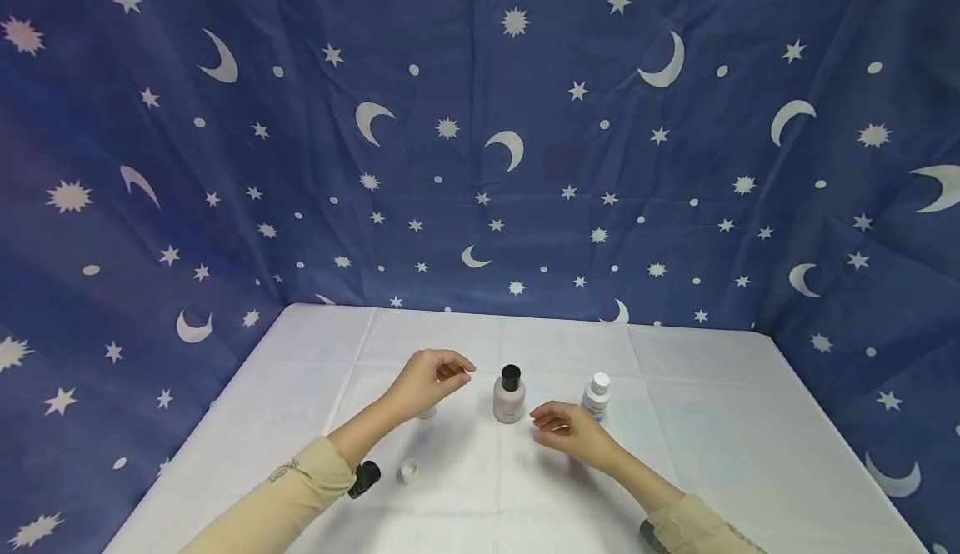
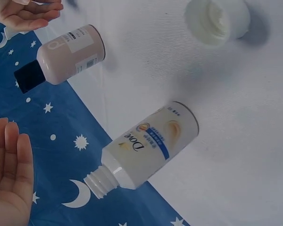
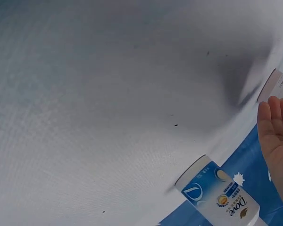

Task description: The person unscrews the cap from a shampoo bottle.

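Between the two hands a pink bottle with a black cap (image 1: 509, 402) stands upright on the table. My left hand (image 1: 429, 381) hovers left of it, fingers loosely bent and holding nothing. Below that hand is an uncapped white Dove bottle (image 2: 151, 146), mostly hidden in the head view, its threaded neck bare. A loose white cap (image 1: 409, 471) lies nearer the front. My right hand (image 1: 573, 433) is just right of the pink bottle, apart from it, with relaxed fingers and nothing held. Behind it stands another white Dove bottle (image 1: 596, 400) with its white cap on.
A white cloth covers the table (image 1: 697, 421). Blue cloth with moons and stars (image 1: 555, 162) hangs behind it and along both sides. One black object (image 1: 366, 478) shows beside the left sleeve, and a dark one (image 1: 651, 535) by the right sleeve.
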`<state>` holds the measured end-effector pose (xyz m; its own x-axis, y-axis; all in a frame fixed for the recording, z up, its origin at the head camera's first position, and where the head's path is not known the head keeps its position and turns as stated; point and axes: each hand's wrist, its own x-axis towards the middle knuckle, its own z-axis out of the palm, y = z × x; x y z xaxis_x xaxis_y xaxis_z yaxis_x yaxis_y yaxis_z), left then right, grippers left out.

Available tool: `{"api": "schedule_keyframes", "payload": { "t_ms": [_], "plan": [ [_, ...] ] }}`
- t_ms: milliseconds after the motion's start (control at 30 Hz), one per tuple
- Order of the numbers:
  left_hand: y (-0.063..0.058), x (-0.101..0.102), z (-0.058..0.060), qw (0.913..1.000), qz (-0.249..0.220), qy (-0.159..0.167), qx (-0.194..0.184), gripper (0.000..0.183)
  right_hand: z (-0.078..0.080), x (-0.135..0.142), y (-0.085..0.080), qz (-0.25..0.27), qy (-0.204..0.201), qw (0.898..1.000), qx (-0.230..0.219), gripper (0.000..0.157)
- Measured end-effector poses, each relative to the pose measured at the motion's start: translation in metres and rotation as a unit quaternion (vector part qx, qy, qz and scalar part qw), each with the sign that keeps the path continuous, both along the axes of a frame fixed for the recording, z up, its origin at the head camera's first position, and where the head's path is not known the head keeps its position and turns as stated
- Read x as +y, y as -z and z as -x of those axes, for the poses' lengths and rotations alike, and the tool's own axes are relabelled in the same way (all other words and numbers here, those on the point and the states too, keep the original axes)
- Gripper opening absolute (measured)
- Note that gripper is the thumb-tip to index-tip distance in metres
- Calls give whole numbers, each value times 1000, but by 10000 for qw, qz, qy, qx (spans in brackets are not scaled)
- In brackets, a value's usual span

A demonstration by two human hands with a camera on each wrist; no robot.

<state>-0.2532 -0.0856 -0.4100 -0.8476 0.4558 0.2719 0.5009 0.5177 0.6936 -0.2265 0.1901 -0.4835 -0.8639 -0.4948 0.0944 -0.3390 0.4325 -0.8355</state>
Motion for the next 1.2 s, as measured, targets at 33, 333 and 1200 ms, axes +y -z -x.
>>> {"api": "schedule_keyframes", "payload": {
  "t_ms": [33, 333, 1200],
  "plan": [
    [-1, 2, 1, 10000, 16, -3, -17, 11, 0, 0, 1, -30, 19, 10000, 8, 34],
    [-3, 17, 5, 9997, -99, 21, -213, 13, 3, 3, 7, -50, 301, 9995, 41, 36],
    [11, 44, 11, 9977, 37, 579, -356, 33, 18, -14, 13, 99, 1319, 9912, 12, 52]
  ]
}}
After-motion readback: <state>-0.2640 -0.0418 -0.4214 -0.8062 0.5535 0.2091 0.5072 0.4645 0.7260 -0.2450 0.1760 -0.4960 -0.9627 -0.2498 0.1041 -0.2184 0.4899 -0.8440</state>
